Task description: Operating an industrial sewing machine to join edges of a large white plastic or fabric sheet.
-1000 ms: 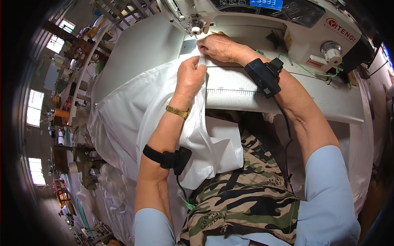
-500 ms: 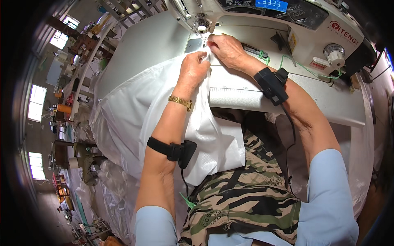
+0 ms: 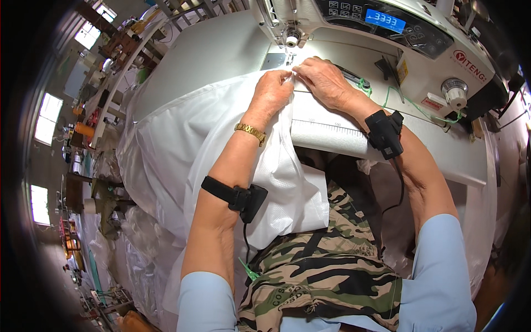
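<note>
White fabric (image 3: pixel 182 122) hangs from the sewing machine bed over its near edge and across my lap. Its gathered edge runs up to the presser foot (image 3: pixel 290 58), under the white sewing machine head (image 3: pixel 292 39). My left hand (image 3: pixel 271 93) pinches this edge just short of the foot, thumb and fingers together. Close beside it, my right hand (image 3: pixel 326 80) grips the same edge with its fingertips, right at the near side of the foot. The fingertips of both hands nearly touch. What lies under the foot is too small to make out.
A control panel (image 3: pixel 384 22) with a lit blue display tops the machine arm. A dial (image 3: pixel 454 91) sits on its right, with green thread (image 3: pixel 412 102) trailing below. The bed carries a printed ruler scale (image 3: pixel 326 126). Clear plastic wrapping (image 3: pixel 146 238) lies at the left.
The view has shifted, so the machine sits lower and further right. My right hand has drawn back slightly from the foot toward me. Both hands still hold the fabric edge.
</note>
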The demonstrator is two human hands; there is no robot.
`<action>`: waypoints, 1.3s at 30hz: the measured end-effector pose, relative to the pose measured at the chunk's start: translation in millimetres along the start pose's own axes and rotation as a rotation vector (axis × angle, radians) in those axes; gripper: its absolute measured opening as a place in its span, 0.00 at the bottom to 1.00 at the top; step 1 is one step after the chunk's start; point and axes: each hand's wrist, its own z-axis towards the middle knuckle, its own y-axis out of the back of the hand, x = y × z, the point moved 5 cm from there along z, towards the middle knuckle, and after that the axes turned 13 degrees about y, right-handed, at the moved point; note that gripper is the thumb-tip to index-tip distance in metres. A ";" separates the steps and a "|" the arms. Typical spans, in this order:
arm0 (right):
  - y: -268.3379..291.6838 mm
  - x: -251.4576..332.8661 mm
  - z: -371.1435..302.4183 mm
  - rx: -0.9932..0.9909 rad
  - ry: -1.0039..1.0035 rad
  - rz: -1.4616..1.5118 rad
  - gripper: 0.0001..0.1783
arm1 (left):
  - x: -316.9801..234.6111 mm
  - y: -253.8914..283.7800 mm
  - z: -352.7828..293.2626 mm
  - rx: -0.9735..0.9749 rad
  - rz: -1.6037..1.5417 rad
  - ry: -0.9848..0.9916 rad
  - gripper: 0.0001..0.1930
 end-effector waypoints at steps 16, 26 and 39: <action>-8.2 6.3 7.4 0.194 0.022 -0.221 0.16 | 0.5 2.5 4.2 0.006 0.220 -0.066 0.19; -9.9 5.7 13.0 0.313 -0.032 -0.275 0.20 | -5.6 3.9 0.5 -0.019 0.234 -0.079 0.15; -14.9 15.3 21.2 0.334 -0.154 -0.392 0.16 | -10.5 1.1 -23.4 -0.239 0.735 -0.355 0.12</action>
